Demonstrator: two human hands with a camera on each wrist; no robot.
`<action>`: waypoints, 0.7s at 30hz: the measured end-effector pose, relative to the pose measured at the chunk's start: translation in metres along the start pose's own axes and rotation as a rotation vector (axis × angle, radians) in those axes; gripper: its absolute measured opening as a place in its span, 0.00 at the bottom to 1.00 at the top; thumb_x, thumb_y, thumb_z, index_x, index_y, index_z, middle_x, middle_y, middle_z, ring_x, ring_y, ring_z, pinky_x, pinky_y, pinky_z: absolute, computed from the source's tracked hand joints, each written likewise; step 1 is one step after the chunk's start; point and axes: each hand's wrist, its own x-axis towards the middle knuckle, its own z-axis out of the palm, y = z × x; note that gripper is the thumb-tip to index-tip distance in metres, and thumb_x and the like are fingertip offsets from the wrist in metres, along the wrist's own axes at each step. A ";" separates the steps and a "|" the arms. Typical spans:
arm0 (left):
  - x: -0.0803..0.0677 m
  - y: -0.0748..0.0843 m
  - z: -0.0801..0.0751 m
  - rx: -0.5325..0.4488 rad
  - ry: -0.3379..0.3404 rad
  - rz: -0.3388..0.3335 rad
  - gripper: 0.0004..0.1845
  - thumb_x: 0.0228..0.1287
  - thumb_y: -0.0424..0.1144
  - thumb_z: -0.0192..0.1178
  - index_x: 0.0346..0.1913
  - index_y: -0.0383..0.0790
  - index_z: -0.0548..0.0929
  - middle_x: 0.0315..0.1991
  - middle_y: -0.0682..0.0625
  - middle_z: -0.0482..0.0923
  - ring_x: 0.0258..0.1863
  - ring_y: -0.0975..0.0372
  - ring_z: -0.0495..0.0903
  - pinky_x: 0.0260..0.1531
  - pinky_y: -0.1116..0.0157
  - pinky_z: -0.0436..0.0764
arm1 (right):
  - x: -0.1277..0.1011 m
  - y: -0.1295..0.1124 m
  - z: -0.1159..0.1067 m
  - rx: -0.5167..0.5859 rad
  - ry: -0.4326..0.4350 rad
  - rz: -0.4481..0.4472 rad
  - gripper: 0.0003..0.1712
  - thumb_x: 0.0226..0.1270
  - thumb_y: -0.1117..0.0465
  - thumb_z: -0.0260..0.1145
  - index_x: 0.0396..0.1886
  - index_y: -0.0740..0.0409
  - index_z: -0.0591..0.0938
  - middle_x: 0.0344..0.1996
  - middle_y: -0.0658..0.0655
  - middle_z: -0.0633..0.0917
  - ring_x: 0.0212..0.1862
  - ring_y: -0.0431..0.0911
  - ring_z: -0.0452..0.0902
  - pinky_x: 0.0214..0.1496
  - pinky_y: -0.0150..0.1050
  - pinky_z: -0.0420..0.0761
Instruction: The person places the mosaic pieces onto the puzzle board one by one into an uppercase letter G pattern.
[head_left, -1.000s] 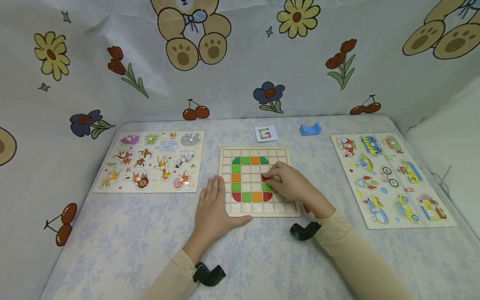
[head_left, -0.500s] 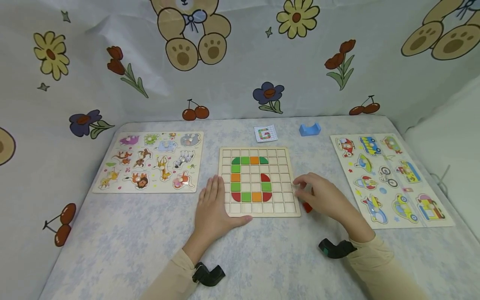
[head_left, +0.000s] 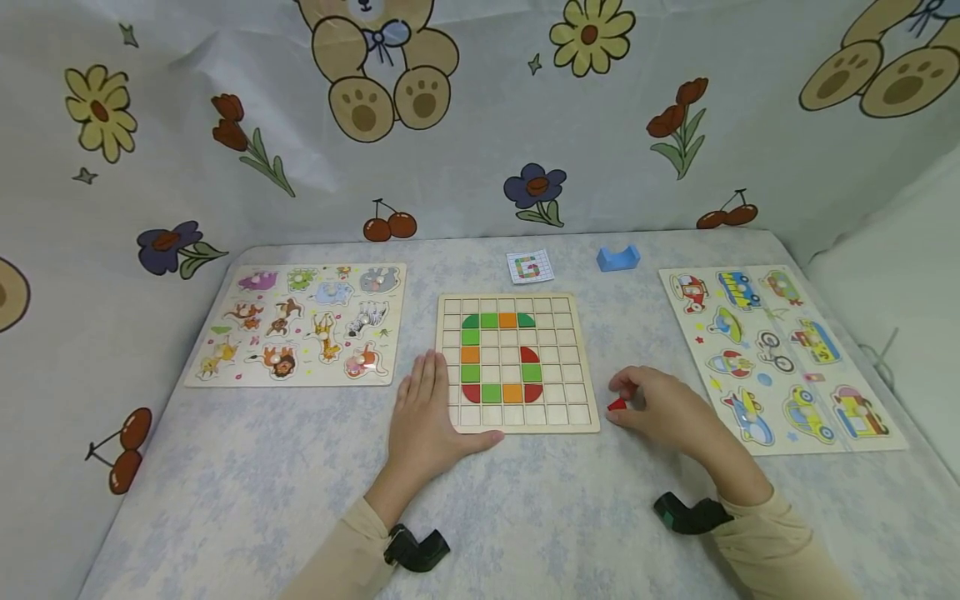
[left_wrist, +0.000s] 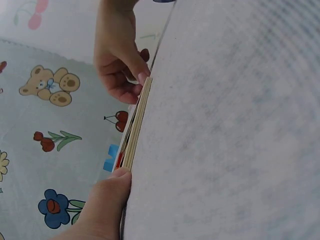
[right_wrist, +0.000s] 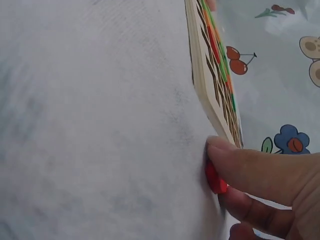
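A square wooden grid board (head_left: 557, 414) holds green, orange and red tiles (head_left: 470, 355) set in a G-like outline. My left hand (head_left: 430, 412) lies with straight fingers along the board's left edge, its thumb at the front edge. Just right of the board, my right hand (head_left: 667, 412) pinches a small red tile (head_left: 617, 405) between thumb and fingers, low over the table. In the right wrist view the red tile (right_wrist: 215, 178) shows between thumb and forefinger, apart from the board. Its exact shape is partly hidden by the fingers.
A small card with a coloured G pattern (head_left: 529, 267) and a blue holder (head_left: 618, 259) stand behind the board. An animal puzzle board (head_left: 375, 367) lies on the left. To the right is a vehicle puzzle board (head_left: 757, 379), close to my right hand.
My right hand has left the board, where a red rounded tile now shows uncovered, and moved right and nearer to pinch another red tile. The left hand stays put.
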 end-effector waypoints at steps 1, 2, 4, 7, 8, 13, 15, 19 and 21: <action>0.000 0.000 0.000 0.000 0.001 0.001 0.76 0.37 0.81 0.63 0.80 0.36 0.42 0.82 0.44 0.37 0.81 0.53 0.35 0.78 0.48 0.45 | 0.001 0.000 0.000 0.007 0.003 -0.004 0.19 0.58 0.56 0.75 0.48 0.55 0.82 0.36 0.50 0.82 0.33 0.43 0.71 0.34 0.35 0.71; 0.000 0.000 0.000 0.001 -0.003 -0.001 0.76 0.37 0.82 0.62 0.80 0.36 0.41 0.82 0.44 0.37 0.81 0.53 0.34 0.78 0.48 0.44 | 0.001 0.000 0.000 0.016 0.006 -0.014 0.19 0.59 0.58 0.75 0.49 0.56 0.82 0.37 0.51 0.82 0.33 0.43 0.71 0.34 0.35 0.71; 0.000 0.000 0.000 0.002 -0.008 -0.002 0.76 0.37 0.82 0.62 0.80 0.37 0.41 0.82 0.44 0.36 0.81 0.53 0.34 0.78 0.48 0.44 | 0.002 0.002 -0.001 0.020 0.014 -0.035 0.19 0.60 0.60 0.74 0.50 0.57 0.82 0.40 0.52 0.83 0.34 0.44 0.71 0.35 0.36 0.72; 0.000 0.000 0.000 0.003 -0.020 -0.007 0.76 0.37 0.83 0.61 0.80 0.38 0.39 0.82 0.45 0.35 0.81 0.54 0.33 0.78 0.49 0.43 | 0.002 0.004 -0.001 0.007 0.026 -0.038 0.18 0.61 0.59 0.74 0.51 0.56 0.83 0.42 0.53 0.84 0.37 0.44 0.72 0.38 0.37 0.73; 0.001 -0.001 0.000 0.003 -0.024 -0.008 0.76 0.37 0.83 0.61 0.80 0.38 0.39 0.82 0.46 0.35 0.81 0.55 0.32 0.79 0.49 0.42 | 0.002 0.004 -0.001 0.004 0.028 -0.032 0.18 0.61 0.58 0.74 0.50 0.56 0.83 0.42 0.53 0.83 0.37 0.44 0.72 0.38 0.37 0.73; 0.001 -0.001 0.000 0.000 -0.025 -0.008 0.76 0.37 0.83 0.61 0.80 0.38 0.39 0.82 0.45 0.34 0.81 0.55 0.32 0.78 0.49 0.42 | 0.003 0.007 -0.002 0.023 0.024 -0.038 0.14 0.60 0.58 0.74 0.44 0.54 0.83 0.35 0.50 0.81 0.33 0.43 0.70 0.33 0.34 0.72; 0.001 -0.001 0.000 0.000 -0.024 -0.008 0.76 0.37 0.83 0.60 0.80 0.38 0.39 0.82 0.45 0.34 0.81 0.54 0.32 0.78 0.49 0.42 | 0.003 0.008 -0.002 0.043 0.019 -0.057 0.12 0.60 0.59 0.74 0.42 0.53 0.82 0.32 0.50 0.80 0.31 0.42 0.70 0.31 0.34 0.71; 0.001 -0.002 0.000 -0.002 -0.021 -0.006 0.76 0.37 0.83 0.60 0.80 0.38 0.39 0.82 0.46 0.34 0.81 0.55 0.32 0.78 0.49 0.42 | 0.005 0.009 -0.002 0.064 0.007 -0.070 0.13 0.60 0.60 0.74 0.41 0.51 0.79 0.27 0.49 0.77 0.29 0.42 0.69 0.29 0.33 0.69; 0.001 -0.002 0.001 0.000 -0.019 -0.005 0.76 0.37 0.83 0.60 0.80 0.38 0.39 0.82 0.46 0.35 0.81 0.55 0.32 0.78 0.49 0.42 | 0.005 0.009 -0.002 0.069 0.003 -0.069 0.13 0.61 0.60 0.74 0.42 0.51 0.78 0.26 0.48 0.77 0.28 0.42 0.69 0.28 0.32 0.69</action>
